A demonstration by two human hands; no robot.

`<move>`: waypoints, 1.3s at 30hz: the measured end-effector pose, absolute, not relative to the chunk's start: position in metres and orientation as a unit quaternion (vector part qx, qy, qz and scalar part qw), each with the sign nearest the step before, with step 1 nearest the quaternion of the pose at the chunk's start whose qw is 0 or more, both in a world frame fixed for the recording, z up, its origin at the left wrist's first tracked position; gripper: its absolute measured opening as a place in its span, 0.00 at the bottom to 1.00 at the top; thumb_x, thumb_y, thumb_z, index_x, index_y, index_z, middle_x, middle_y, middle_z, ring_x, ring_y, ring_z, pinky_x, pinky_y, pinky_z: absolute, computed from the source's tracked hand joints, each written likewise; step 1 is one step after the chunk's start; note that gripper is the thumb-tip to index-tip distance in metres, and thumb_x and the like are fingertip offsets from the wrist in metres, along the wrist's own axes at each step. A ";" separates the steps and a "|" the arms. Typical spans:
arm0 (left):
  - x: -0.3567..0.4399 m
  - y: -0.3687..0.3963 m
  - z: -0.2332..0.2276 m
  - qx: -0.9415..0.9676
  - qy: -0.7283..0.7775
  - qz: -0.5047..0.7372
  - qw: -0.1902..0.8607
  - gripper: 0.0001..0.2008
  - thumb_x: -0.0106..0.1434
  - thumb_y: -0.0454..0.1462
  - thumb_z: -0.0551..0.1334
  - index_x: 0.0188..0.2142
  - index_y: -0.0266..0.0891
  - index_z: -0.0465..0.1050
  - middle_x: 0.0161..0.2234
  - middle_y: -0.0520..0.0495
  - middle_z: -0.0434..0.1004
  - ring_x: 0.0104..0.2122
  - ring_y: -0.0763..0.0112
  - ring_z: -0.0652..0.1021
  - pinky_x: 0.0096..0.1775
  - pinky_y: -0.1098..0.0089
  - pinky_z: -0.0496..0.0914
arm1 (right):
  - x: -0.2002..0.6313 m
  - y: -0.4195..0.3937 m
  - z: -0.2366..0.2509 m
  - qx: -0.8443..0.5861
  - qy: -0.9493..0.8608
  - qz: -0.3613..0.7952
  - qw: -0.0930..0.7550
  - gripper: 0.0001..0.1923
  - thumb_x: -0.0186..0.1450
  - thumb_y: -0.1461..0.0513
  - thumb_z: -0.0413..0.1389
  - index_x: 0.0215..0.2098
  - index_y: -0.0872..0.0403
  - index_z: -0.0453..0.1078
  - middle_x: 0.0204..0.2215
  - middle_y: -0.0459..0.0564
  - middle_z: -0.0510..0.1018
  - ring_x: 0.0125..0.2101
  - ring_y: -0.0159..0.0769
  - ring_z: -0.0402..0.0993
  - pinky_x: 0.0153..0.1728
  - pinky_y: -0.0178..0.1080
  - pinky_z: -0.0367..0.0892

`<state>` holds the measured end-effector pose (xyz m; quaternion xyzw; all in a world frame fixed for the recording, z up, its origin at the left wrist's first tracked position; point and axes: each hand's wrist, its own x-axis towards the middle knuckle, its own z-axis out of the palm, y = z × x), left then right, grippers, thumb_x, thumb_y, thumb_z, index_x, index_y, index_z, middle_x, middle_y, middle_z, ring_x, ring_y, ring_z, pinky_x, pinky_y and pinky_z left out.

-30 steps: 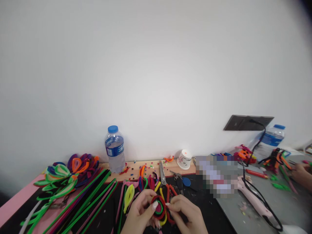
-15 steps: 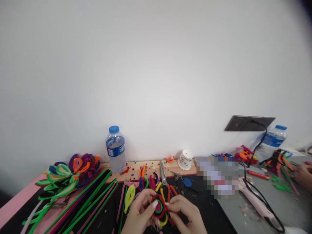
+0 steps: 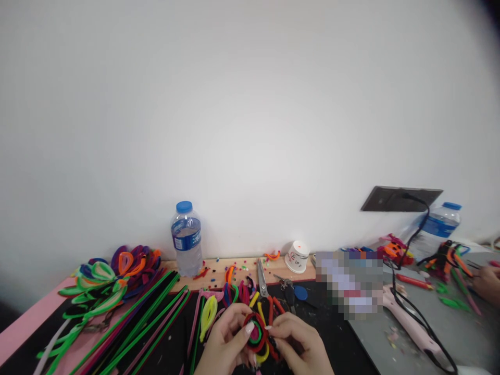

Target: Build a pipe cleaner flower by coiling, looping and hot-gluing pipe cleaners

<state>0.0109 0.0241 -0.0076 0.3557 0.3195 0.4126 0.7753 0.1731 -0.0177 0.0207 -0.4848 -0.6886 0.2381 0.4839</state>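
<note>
Between my two hands is a round pipe cleaner coil (image 3: 255, 334) with rings of red, black and green about a pink middle. My left hand (image 3: 228, 338) is closed on its left side, the thumb lying across the front. At its right edge the fingers of my right hand (image 3: 299, 341) pinch the red outer ring. Just behind the hands lie the orange-handled scissors (image 3: 262, 281), blades toward the wall. A yellow pipe cleaner bundle (image 3: 208, 316) lies left of my left hand. Part of the coil's underside is hidden by my fingers.
Long pipe cleaners (image 3: 144, 325) and looped pipe cleaner flowers (image 3: 128, 265) cover the left side. A water bottle (image 3: 186, 239), an upturned paper cup (image 3: 297, 256) and keys (image 3: 288, 285) stand or lie near the wall. A corded pink tool (image 3: 414, 325) and another person's hand (image 3: 486, 283) are at right.
The whole view has shifted very slightly. Both hands keep hold of the coil in nearly the same place.
</note>
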 end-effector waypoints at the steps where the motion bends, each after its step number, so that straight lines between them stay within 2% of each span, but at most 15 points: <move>1: 0.011 0.024 -0.008 0.357 0.318 0.412 0.776 0.18 0.50 0.44 0.68 0.35 0.39 0.66 0.23 0.56 0.67 0.15 0.82 0.67 0.19 0.78 0.65 | 0.173 -0.018 0.021 -0.485 -0.689 0.237 0.484 0.06 0.59 0.68 0.54 0.26 0.55 0.72 0.26 0.50 0.76 0.27 0.33 0.74 0.28 0.30 0.69; 12: 0.012 0.023 -0.006 0.336 0.304 0.416 0.788 0.17 0.49 0.43 0.69 0.34 0.39 0.67 0.21 0.57 0.66 0.15 0.83 0.66 0.18 0.80 0.62 | 0.172 -0.016 0.016 -0.481 -0.644 0.282 0.524 0.04 0.56 0.68 0.57 0.24 0.55 0.73 0.24 0.50 0.77 0.26 0.34 0.74 0.29 0.31 0.69; 19: 0.012 0.023 -0.003 0.309 0.288 0.394 0.816 0.18 0.47 0.42 0.70 0.34 0.39 0.68 0.21 0.57 0.65 0.17 0.83 0.66 0.17 0.81 0.60 | 0.172 -0.015 0.013 -0.462 -0.566 0.380 0.568 0.01 0.52 0.65 0.62 0.23 0.55 0.74 0.24 0.50 0.77 0.26 0.34 0.74 0.27 0.31 0.69; 23: 0.011 0.023 -0.006 0.304 0.283 0.387 0.823 0.18 0.47 0.42 0.71 0.35 0.39 0.68 0.22 0.57 0.65 0.17 0.83 0.65 0.17 0.81 0.60 | 0.172 -0.015 0.011 -0.452 -0.533 0.421 0.578 0.03 0.51 0.63 0.63 0.23 0.55 0.75 0.23 0.50 0.77 0.25 0.34 0.74 0.26 0.31 0.68; 29: 0.012 0.024 -0.010 0.309 0.275 0.384 0.826 0.18 0.48 0.43 0.70 0.35 0.39 0.68 0.22 0.56 0.65 0.17 0.83 0.66 0.17 0.81 0.61 | 0.170 -0.015 0.010 -0.468 -0.530 0.415 0.573 0.08 0.50 0.59 0.64 0.22 0.56 0.75 0.23 0.52 0.76 0.24 0.34 0.73 0.26 0.33 0.68; 39: 0.012 0.023 -0.011 0.310 0.271 0.384 0.827 0.18 0.48 0.43 0.70 0.35 0.39 0.68 0.22 0.56 0.65 0.16 0.82 0.68 0.17 0.81 0.61 | 0.172 -0.017 0.006 -0.453 -0.543 0.405 0.580 0.03 0.52 0.63 0.63 0.23 0.55 0.75 0.24 0.50 0.76 0.24 0.33 0.72 0.25 0.31 0.68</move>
